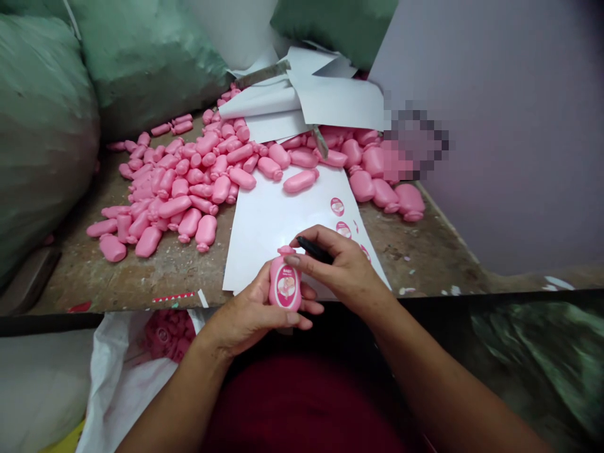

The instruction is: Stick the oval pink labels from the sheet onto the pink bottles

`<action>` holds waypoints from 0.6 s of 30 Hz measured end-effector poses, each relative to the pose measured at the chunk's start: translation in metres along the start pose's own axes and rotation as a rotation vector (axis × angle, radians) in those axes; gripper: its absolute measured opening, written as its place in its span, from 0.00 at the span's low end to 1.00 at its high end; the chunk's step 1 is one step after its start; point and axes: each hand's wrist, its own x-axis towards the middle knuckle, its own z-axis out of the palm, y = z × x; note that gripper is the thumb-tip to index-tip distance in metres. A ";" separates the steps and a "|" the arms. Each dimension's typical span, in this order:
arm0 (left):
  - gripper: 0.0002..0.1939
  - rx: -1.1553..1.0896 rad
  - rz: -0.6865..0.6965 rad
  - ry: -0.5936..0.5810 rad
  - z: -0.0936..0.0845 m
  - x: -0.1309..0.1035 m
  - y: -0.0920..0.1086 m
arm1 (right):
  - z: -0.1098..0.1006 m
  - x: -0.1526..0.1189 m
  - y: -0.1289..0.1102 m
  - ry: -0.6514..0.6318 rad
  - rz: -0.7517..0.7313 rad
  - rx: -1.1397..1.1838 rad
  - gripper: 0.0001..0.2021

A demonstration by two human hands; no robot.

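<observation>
1. One brown table (401,251) bears a white label sheet (278,220).
2. Left hand (255,308) and right hand (349,264), both grasping.
3. Pink bottle (285,280): clasped in left hand, right thumb at its shoulder, oval label (285,290) facing up.
4. Black tool (315,250): gripped in right hand.

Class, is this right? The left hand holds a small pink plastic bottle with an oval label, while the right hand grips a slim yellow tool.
The colour is wrong: the head view shows the right hand gripping a slim black tool. The rest stands.
</observation>
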 end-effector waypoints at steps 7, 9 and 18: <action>0.22 0.204 0.018 0.107 -0.022 -0.025 0.002 | -0.006 0.005 0.005 0.113 -0.037 0.027 0.10; 0.20 0.435 -0.011 0.204 -0.045 -0.062 0.012 | -0.014 0.004 0.009 0.164 -0.023 -0.008 0.12; 0.23 1.679 0.188 0.628 -0.119 -0.123 0.064 | -0.030 0.003 0.016 0.257 0.004 -0.036 0.19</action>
